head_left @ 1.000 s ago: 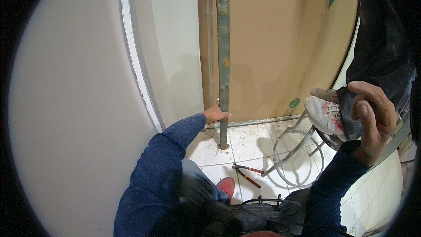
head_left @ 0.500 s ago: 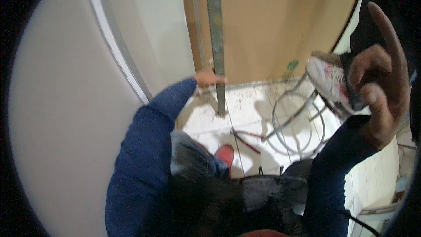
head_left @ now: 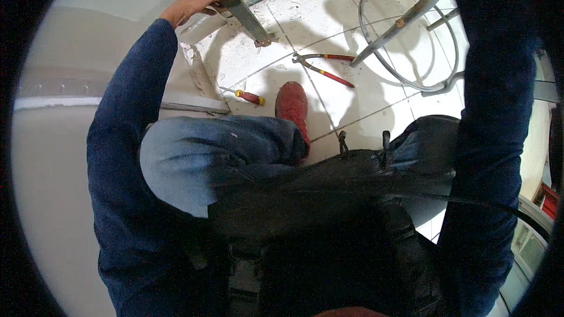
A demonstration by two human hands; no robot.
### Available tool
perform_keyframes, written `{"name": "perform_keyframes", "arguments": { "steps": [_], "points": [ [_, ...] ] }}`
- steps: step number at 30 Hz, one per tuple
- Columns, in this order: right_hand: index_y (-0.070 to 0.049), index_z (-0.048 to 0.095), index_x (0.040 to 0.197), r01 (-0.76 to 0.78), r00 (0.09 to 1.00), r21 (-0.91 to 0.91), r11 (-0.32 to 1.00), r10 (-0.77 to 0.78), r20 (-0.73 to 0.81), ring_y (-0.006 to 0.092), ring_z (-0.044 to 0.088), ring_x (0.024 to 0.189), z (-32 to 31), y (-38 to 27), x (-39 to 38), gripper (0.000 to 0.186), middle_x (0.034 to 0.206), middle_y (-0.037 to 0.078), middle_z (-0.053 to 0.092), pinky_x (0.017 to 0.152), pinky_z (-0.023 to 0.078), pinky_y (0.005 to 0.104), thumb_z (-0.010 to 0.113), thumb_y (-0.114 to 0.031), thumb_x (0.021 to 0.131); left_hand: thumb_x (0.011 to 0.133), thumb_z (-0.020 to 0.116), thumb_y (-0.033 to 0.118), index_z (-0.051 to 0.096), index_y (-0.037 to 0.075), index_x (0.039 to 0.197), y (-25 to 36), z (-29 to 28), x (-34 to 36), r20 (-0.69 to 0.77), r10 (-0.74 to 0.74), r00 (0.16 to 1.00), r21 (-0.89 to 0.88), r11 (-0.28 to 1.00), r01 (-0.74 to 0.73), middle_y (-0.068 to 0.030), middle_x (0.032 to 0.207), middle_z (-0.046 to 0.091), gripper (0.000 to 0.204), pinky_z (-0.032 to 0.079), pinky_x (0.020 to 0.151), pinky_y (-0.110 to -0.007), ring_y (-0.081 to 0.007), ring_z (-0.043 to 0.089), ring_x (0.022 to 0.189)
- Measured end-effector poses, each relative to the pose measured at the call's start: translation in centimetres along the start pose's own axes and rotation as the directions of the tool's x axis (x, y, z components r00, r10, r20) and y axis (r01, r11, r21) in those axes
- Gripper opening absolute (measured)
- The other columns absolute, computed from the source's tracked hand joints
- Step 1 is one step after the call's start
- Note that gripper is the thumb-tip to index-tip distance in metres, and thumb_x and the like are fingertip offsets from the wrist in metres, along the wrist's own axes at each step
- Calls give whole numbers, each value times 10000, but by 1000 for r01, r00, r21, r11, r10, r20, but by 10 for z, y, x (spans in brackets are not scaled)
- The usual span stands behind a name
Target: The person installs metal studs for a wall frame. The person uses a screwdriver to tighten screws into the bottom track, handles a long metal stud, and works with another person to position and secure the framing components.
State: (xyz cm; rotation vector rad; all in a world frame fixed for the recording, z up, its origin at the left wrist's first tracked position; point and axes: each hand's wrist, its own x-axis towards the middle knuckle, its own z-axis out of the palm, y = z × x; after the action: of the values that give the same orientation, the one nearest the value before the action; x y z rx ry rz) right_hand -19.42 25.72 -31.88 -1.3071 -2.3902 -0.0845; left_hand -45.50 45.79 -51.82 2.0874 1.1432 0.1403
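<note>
My left hand (head_left: 200, 4) grips a long, dull metal bar (head_left: 235, 10) near its lower end, the thumb laid across its face. Slanting in from the top edge, the bar ends at a dirty, rust-coloured tip close to the tiled floor; I cannot tell whether it touches. My right arm (head_left: 493, 111) reaches up past the upper right edge, and the hand itself is out of the picture. On the tiles below the bar lie pincers (head_left: 320, 63) with red and yellow handles. A red and yellow screwdriver (head_left: 249, 97) rests nearer to my knee.
A metal stool (head_left: 405, 26) with a ring between its legs stands at the right, one leg beside the pincers. My red shoe (head_left: 292, 105) is planted on the white tiled floor (head_left: 346, 103). A pale wall panel (head_left: 64, 158) fills the left side.
The view has tipped downward, bringing the screwdriver into sight. My right hand, raised with a finger stretched out before, has left the picture. The bar appears more slanted, still in my left hand.
</note>
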Motion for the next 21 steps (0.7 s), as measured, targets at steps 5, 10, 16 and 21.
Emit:
{"name": "perform_keyframes", "arguments": {
  "steps": [5,10,16,21],
  "points": [
    [-84,569,1169,97,974,92,991,-114,195,235,593,631,144,43,-36,379,710,111,603,566,468,329,559,-308,863,656,711,589,535,-17,1191,2,4,1,100,2,995,-17,1000,-1,-185,1130,582,827,500,843,-384,-288,569,1047],
    [-125,608,994,-15,837,200,980,-97,539,326,626,746,206,49,-128,212,805,139,627,656,503,412,576,-240,819,674,709,561,525,-39,1173,-33,44,-12,176,-186,967,-1,982,189,-204,1119,575,801,513,788,-361,-287,566,1031],
    [-128,618,1025,-199,675,147,969,27,737,316,640,767,207,63,-175,269,814,131,646,641,511,417,626,-245,782,672,729,531,561,-49,1130,-7,73,-7,-136,-256,957,-99,965,244,-200,1113,591,758,406,936,-379,-313,544,1063],
    [-132,635,1041,-486,625,238,841,144,767,335,629,809,167,93,-193,285,889,144,656,715,497,438,606,-284,801,644,764,495,495,-67,1204,46,34,-2,-174,-277,945,-431,884,180,-215,1161,562,838,395,962,-362,-319,522,1103]
  ]
}}
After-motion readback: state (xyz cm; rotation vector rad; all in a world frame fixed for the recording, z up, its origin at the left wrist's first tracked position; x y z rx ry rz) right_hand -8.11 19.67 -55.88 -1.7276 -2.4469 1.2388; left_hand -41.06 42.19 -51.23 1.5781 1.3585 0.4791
